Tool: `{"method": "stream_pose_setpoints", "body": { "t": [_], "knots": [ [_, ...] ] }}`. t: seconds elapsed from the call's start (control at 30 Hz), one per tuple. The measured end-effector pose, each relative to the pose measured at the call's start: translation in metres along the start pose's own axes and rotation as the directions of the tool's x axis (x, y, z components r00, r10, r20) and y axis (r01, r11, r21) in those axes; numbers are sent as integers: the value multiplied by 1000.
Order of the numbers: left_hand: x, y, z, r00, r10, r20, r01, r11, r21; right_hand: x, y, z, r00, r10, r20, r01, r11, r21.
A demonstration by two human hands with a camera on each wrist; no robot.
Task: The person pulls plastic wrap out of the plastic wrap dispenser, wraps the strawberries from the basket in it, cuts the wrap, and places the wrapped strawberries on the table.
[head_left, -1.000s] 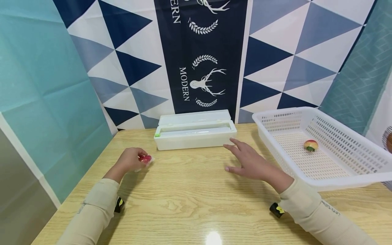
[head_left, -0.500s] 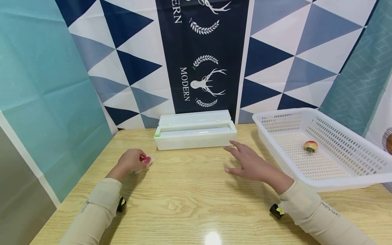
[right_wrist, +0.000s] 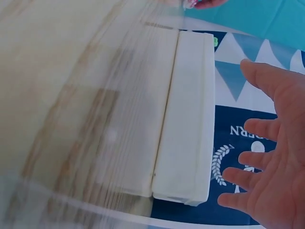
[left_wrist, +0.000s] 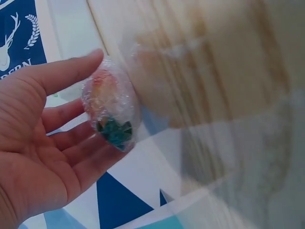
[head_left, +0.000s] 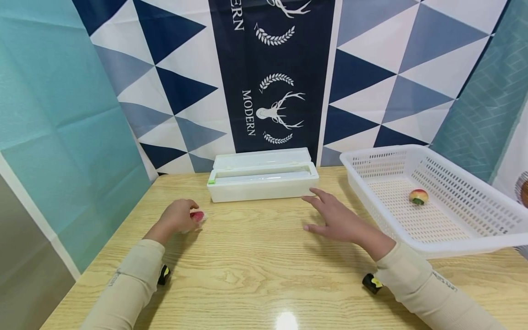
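Cream sleeves [head_left: 123, 279] are seen nearest, stretched over the wood-grained tabletop [head_left: 255, 256]. Above its left part, a film-wrapped fruit [left_wrist: 108, 107] is pinched between thumb and fingers of the left hand [head_left: 177, 215], probably so that the clear wrap is held snug; whether the wood is touched cannot be told. The right hand [head_left: 338, 217] is spread, nothing gripped. Beyond, a white box [head_left: 264, 188] is set lid-up, presumably for easy access; at right, another fruit [head_left: 418, 196] is contained by a basket [head_left: 474, 246].
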State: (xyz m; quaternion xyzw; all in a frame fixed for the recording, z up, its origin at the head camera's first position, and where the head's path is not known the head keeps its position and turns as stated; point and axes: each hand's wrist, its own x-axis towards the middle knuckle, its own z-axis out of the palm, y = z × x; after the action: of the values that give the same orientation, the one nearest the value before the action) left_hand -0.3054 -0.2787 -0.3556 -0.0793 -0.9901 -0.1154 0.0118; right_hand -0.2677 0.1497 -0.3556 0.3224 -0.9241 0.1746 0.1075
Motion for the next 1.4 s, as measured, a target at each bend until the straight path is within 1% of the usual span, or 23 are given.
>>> {"method": "stream_pose_setpoints", "body": {
  "t": [0.07,0.13,0.2,0.3,0.37,0.4,0.47,0.57,0.63,0.73,0.8,0.9,1.0,1.07,1.17,1.3,1.4],
  "knots": [
    [2,3,-2,999,30,-37,-31,999,-21,2,0,-1,1000,-1,-19,1,1000,-1],
    [4,6,-4,994,65,-90,-70,996,-53,5,0,-2,998,-8,-55,8,1000,-1],
    [8,10,-5,982,108,-154,-122,989,-83,10,-1,-3,994,-25,-105,25,1000,-7],
    [17,19,-8,958,162,-238,-188,978,-92,20,0,-4,982,-32,-186,31,999,-11],
    [24,26,-11,947,181,-266,-210,974,-84,29,2,-4,973,-21,-229,20,1000,-7],
    [29,29,-12,945,184,-271,-212,974,-78,33,3,-5,970,-10,-242,10,1000,1],
    [38,36,-16,945,186,-270,-210,976,-61,44,8,-6,967,22,-254,-19,1000,13],
    [53,45,-22,949,193,-249,-204,979,-19,61,16,-9,968,66,-243,-61,998,28],
    [62,49,-27,950,214,-229,-217,976,14,74,23,-10,970,76,-232,-74,997,21],
    [73,51,-31,955,239,-175,-236,971,40,94,33,-10,975,64,-214,-70,997,-18],
    [80,51,-33,960,244,-137,-242,970,32,106,38,-11,981,56,-188,-66,997,-48],
    [87,49,-33,967,237,-97,-238,971,-4,120,42,-11,991,63,-117,-73,994,-83],
    [90,46,-33,971,223,-84,-228,972,-53,130,43,-9,996,81,-43,-85,991,-99],
    [90,45,-33,973,215,-87,-222,972,-83,135,44,-7,995,96,-23,-98,989,-110],
    [92,45,-32,973,210,-99,-219,971,-99,139,44,-3,993,109,-45,-114,983,-143],
    [93,45,-31,973,201,-111,-211,974,-84,140,48,2,989,77,-125,-103,972,-210],
    [94,45,-30,973,201,-117,-211,975,-75,139,50,2,982,58,-178,-97,970,-224]
  ]
}}
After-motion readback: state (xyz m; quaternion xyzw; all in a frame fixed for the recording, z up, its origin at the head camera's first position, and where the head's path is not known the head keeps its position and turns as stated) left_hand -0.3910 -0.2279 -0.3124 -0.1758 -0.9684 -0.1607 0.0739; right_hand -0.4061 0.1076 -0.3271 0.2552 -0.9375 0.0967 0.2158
